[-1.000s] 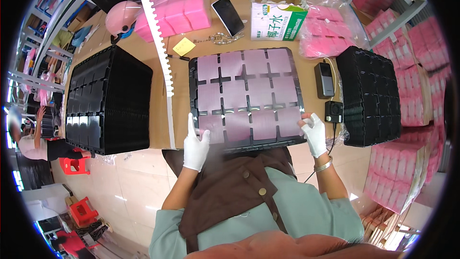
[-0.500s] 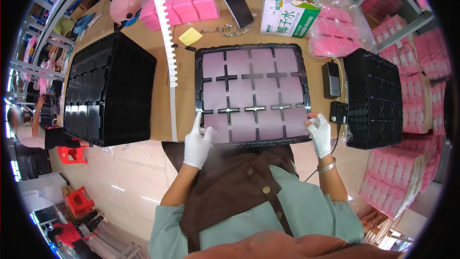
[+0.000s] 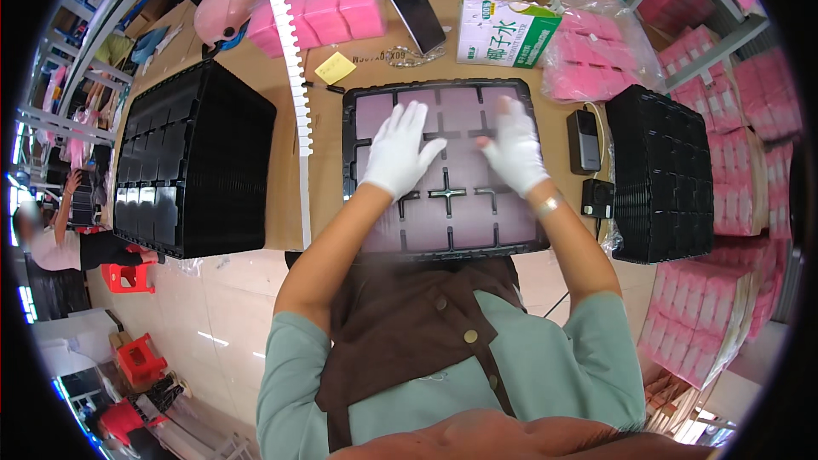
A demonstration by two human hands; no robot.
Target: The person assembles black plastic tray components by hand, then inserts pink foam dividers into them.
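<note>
A black plastic tray [image 3: 446,193] with raised cross-shaped dividers lies flat at the table's near edge, its cells filled with pale mauve pieces [image 3: 426,230]. Over its left half my left hand [image 3: 399,152], in a white glove, lies flat with the fingers stretched away from me and the thumb apart. My right hand [image 3: 516,152], gloved too and slightly blurred, is spread over the right half; its thumb tip and a fingertip look bare. Both palms appear to rest on the mauve pieces, though contact is hard to judge. Neither hand holds anything.
Tall stacks of black trays stand at left [image 3: 230,162] and right [image 3: 665,175]. A power bank [image 3: 584,141] and a small black device [image 3: 598,198] sit beside the tray. Farther back are a phone [image 3: 417,17], a carton [image 3: 503,34], pink packs [image 3: 341,4] and a white notched strip [image 3: 297,94].
Both hands have moved from the tray's near side corners inward and away from me, onto the mauve pieces. Their curled fingers have straightened out.
</note>
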